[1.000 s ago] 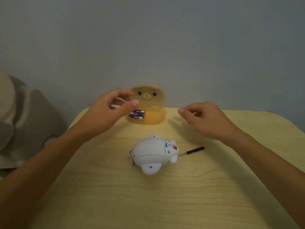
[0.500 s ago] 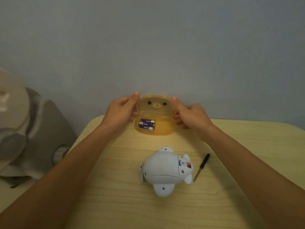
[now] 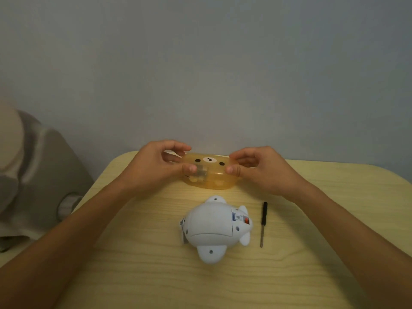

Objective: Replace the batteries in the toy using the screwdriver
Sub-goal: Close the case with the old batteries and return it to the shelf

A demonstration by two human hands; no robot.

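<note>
- A plain grey wall backs a pale wooden tabletop (image 3: pixel 156 275); something grey and cloth-like (image 3: pixel 33 175) sits off its left edge.
- Near the far edge, the left hand (image 3: pixel 153 166) and right hand (image 3: pixel 258 168) pinch the ends of an amber bear-face case (image 3: pixel 209 172), lid down.
- The white toy (image 3: pixel 215 228) lies mid-table, belly up; likely light, hard, slippery plastic, best gripped across its body.
- The screwdriver (image 3: pixel 263 224) lies just right of it, thin and prone to rolling.
</note>
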